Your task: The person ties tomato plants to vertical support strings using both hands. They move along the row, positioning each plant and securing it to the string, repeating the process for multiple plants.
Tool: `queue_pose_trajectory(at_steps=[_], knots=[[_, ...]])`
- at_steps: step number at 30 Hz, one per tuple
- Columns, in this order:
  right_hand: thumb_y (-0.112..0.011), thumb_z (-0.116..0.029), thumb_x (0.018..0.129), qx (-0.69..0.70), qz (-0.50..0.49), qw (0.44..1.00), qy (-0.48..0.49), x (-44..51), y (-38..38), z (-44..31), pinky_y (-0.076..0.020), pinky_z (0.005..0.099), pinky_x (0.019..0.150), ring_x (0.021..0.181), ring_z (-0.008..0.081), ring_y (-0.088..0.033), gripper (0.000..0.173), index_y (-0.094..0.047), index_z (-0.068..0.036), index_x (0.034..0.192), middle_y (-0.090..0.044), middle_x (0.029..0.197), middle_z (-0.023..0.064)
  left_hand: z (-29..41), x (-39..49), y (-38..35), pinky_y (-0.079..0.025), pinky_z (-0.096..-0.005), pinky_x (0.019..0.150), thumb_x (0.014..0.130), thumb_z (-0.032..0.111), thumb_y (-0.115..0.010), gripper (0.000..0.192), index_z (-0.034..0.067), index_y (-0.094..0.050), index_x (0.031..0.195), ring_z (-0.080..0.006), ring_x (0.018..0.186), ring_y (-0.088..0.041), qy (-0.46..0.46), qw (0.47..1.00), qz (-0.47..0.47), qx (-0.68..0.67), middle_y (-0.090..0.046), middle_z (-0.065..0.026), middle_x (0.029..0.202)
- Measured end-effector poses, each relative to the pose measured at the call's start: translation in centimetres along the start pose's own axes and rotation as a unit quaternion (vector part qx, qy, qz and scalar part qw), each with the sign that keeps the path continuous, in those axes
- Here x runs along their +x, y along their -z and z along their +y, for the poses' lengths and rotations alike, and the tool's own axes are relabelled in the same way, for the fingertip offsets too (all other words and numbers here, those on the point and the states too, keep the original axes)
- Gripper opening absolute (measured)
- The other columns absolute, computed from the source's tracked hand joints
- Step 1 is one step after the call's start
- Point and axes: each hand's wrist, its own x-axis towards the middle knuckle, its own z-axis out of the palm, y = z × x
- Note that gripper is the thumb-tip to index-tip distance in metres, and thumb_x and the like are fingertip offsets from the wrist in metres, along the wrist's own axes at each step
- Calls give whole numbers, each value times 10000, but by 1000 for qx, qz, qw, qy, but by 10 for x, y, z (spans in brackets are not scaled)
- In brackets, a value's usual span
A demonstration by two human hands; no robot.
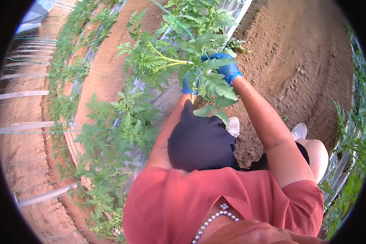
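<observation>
Both of my hands, in blue gloves, are in among the leaves of a leafy tomato plant [215,84]. My left hand [189,84] is low beside its stem, with leaves over most of the fingers. Further up, my right hand [227,67] curls around behind the foliage, and its fingertips are hidden. Whether either hand grips the stem cannot be made out. A pale, thick branching stem [170,60] reaches left from near my hands. Green twine [181,24] slants down into the upper leaves, close above my right hand.
More tomato plants [131,122] line the bed on the left, over clear plastic film [167,100]. Bare soil [277,82] forms the path at right, with my white shoes [299,131] on it. Another planted row [350,146] borders the far right. Strings [58,131] cross at left.
</observation>
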Motion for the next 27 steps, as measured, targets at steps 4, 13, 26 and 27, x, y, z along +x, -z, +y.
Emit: queue_pose_trajectory(at_steps=[4,13,26,27], knots=[[-715,-22,735,187,82,969,-136,-11,-16,-4,-449,255,634,681,132,-560,180,-656,-1,903,-642,797,52,2,-5,15,-499,-269,709,917,170,-528,245,25,-587,1105,-137,809,-602,-19,999,17,36,-636,-63,967],[-671,-29,757,196,55,947,-249,4,-23,1,-504,328,625,645,225,-622,173,-636,93,875,-656,797,178,13,9,27,-483,-254,708,891,182,-586,242,21,-626,1066,-119,783,-594,-51,992,40,106,-649,-50,926],[-675,-184,760,-193,131,972,34,-22,-56,2,-480,381,688,784,311,-616,143,-651,-64,833,-628,847,151,25,37,29,-426,-207,648,849,185,-669,202,35,-675,983,-53,724,-538,-100,980,40,165,-642,19,832],[-674,-186,760,-185,130,974,32,-21,-54,4,-480,380,688,784,310,-617,146,-651,-65,838,-629,848,152,25,36,21,-421,-205,644,849,187,-669,195,41,-676,976,-50,721,-535,-103,985,37,130,-639,26,822]])
